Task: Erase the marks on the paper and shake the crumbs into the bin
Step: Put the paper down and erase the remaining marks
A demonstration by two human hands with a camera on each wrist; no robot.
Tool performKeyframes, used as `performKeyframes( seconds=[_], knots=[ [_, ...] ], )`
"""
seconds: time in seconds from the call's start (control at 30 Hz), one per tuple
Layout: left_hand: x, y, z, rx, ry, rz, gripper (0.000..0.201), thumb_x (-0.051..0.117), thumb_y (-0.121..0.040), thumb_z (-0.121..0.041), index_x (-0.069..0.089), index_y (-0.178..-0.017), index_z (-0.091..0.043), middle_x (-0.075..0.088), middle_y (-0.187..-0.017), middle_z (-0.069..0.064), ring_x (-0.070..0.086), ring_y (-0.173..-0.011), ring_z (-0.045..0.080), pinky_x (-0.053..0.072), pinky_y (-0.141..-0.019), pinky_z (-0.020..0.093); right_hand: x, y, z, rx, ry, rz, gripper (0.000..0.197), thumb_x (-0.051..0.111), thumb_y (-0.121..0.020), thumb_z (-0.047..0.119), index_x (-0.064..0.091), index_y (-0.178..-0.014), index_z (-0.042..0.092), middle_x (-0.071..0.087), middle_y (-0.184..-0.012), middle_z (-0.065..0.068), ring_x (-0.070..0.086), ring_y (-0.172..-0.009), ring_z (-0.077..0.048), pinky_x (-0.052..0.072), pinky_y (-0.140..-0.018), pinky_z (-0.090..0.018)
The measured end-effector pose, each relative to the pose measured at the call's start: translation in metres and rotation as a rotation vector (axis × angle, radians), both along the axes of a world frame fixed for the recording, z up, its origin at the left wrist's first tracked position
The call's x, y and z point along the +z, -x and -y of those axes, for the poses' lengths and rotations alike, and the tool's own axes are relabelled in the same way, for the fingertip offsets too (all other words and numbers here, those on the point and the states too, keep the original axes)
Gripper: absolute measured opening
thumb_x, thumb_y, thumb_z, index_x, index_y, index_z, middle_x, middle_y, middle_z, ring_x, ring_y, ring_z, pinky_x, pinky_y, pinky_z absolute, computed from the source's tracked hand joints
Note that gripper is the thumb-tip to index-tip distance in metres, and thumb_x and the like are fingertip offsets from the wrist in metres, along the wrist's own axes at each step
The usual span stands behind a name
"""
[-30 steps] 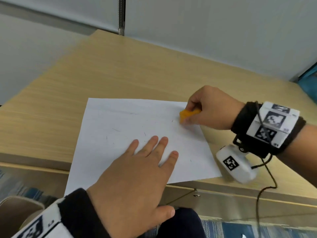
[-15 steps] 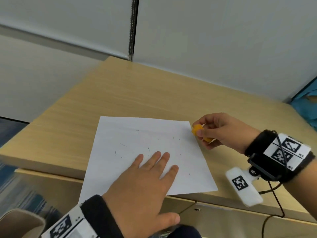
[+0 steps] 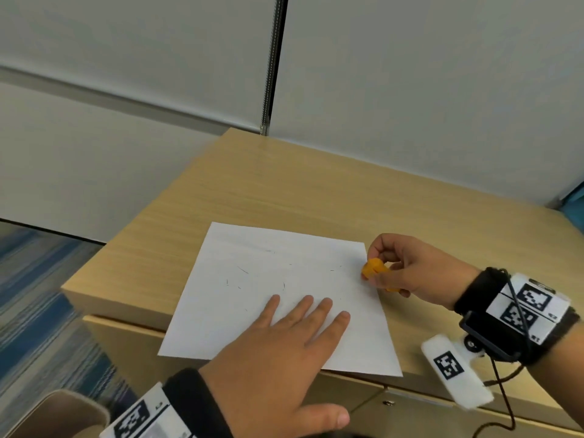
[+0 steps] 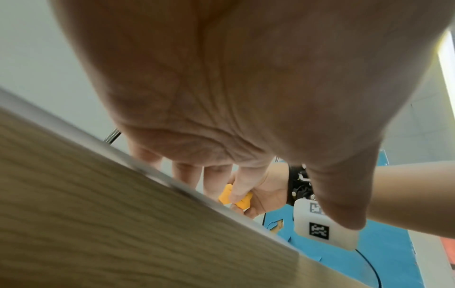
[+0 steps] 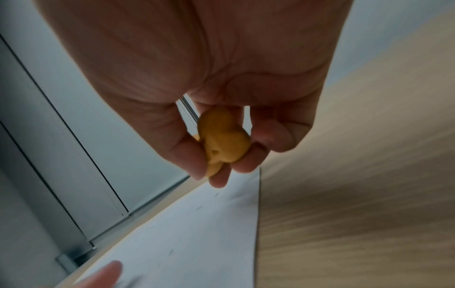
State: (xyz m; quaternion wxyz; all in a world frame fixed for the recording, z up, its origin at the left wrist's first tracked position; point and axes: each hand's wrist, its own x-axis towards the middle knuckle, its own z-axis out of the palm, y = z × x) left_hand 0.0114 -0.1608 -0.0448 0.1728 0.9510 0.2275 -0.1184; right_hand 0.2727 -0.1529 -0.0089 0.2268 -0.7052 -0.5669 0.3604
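where it lies flat near the front edge of the wooden tabletop (image 3: 284, 184), the one sheet of paper (image 3: 252, 279) is white, bare of any writing and strewn with thin dark crumbs (image 3: 242, 270). the left hand (image 3: 268, 358) presses its near part, fingers (image 3: 322, 308) straight and spread. the right hand (image 3: 410, 273), at the sheet's right edge, pinches one rounded, lumpy orange eraser (image 5: 221, 140) between thumb and curled fingers (image 5: 246, 161). both wristbands carry black-and-white square markers.

White paper (image 3: 284, 298) flat on desk — orange eraser (image 3: 373, 269) at its right edge
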Motion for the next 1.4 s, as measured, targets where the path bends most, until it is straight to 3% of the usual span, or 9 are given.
performKeyframes(
  seconds=[0.1,0.2,0.3,0.37,0.47,0.6,0.83,1.03,1.4],
  knots=[
    [0.005,0.001,0.001,-0.005,0.019,0.016,0.088,0.030,-0.090,-0.075,-0.028,-0.148,-0.042,-0.036,-0.156,-0.017,-0.031,-0.144,0.008,-0.016,-0.119,0.045,0.003,-0.001,0.000,0.006,-0.031,0.009,0.019,0.072,-0.085,-0.005,0.060,-0.098,0.002,0.074,-0.104,-0.019,0.055,-0.054,0.002,0.039,-0.047,-0.009],
    [0.010,0.015,-0.002,0.052,0.026,0.035,0.086,0.025,-0.088,-0.079,-0.029,-0.146,-0.046,-0.038,-0.152,-0.023,-0.035,-0.141,0.001,-0.018,-0.119,0.039,0.006,-0.005,-0.002,0.001,-0.040,0.019,0.020,0.069,-0.085,-0.010,0.060,-0.100,0.002,0.075,-0.103,-0.016,0.056,-0.055,-0.001,0.040,-0.047,-0.012],
    [0.014,0.036,-0.010,0.126,-0.018,0.039,0.086,0.019,-0.084,-0.085,-0.029,-0.145,-0.049,-0.039,-0.150,-0.026,-0.037,-0.137,-0.005,-0.017,-0.119,0.034,0.006,-0.006,-0.009,-0.044,-0.096,0.055,0.019,0.071,-0.083,-0.008,0.067,-0.096,0.005,0.075,-0.102,-0.011,0.060,-0.059,-0.010,0.051,-0.053,-0.024],
    [0.020,0.042,-0.022,0.143,-0.055,0.000,0.089,0.015,-0.079,-0.088,-0.025,-0.148,-0.047,-0.036,-0.153,-0.023,-0.034,-0.140,-0.003,-0.014,-0.121,0.034,0.005,-0.005,-0.017,-0.110,-0.142,0.070,0.017,0.074,-0.082,-0.004,0.071,-0.094,0.007,0.072,-0.101,-0.012,0.066,-0.065,-0.019,0.063,-0.068,-0.037],
    [0.036,0.024,-0.048,0.118,-0.079,-0.083,0.094,0.021,-0.080,-0.085,-0.014,-0.154,-0.039,-0.026,-0.160,-0.013,-0.022,-0.148,0.006,-0.005,-0.123,0.039,0.005,0.005,-0.032,-0.155,-0.156,0.079,0.016,0.078,-0.080,-0.002,0.073,-0.093,0.006,0.072,-0.094,-0.015,0.071,-0.069,-0.025,0.064,-0.078,-0.048],
    [0.043,-0.024,-0.083,0.048,-0.122,-0.207,0.095,0.030,-0.080,-0.085,-0.006,-0.155,-0.040,-0.019,-0.164,-0.003,-0.008,-0.152,0.018,0.002,-0.123,0.048,0.004,0.023,-0.051,-0.096,-0.121,0.226,0.014,0.081,-0.079,0.007,0.076,-0.091,0.013,0.073,-0.088,-0.005,0.073,-0.064,-0.019,0.065,-0.069,-0.034],
    [0.022,-0.043,-0.093,-0.008,-0.071,-0.402,0.105,0.046,-0.063,-0.095,-0.020,-0.139,-0.066,-0.032,-0.160,-0.001,-0.021,-0.149,0.033,0.008,-0.116,0.066,-0.010,0.038,-0.059,0.061,-0.130,0.506,0.009,0.079,-0.079,0.025,0.077,-0.086,0.022,0.066,-0.078,0.011,0.062,-0.072,-0.010,0.052,-0.062,-0.023],
    [0.028,-0.046,-0.090,-0.021,-0.087,-0.429,0.109,0.054,-0.064,-0.090,-0.023,-0.138,-0.066,-0.035,-0.158,0.001,-0.021,-0.149,0.034,0.008,-0.116,0.065,-0.009,0.038,-0.068,0.081,-0.174,0.628,0.005,0.070,-0.081,0.022,0.074,-0.082,0.019,0.067,-0.083,0.007,0.064,-0.079,-0.015,0.058,-0.069,-0.029],
    [0.021,-0.045,-0.090,-0.046,-0.125,-0.401,0.112,0.057,-0.063,-0.088,-0.026,-0.135,-0.067,-0.040,-0.155,0.002,-0.021,-0.149,0.034,0.007,-0.114,0.070,-0.010,0.044,-0.063,0.153,-0.132,0.656,0.004,0.072,-0.080,0.024,0.072,-0.079,0.021,0.065,-0.080,0.007,0.064,-0.077,-0.016,0.054,-0.064,-0.028]
  ],
)
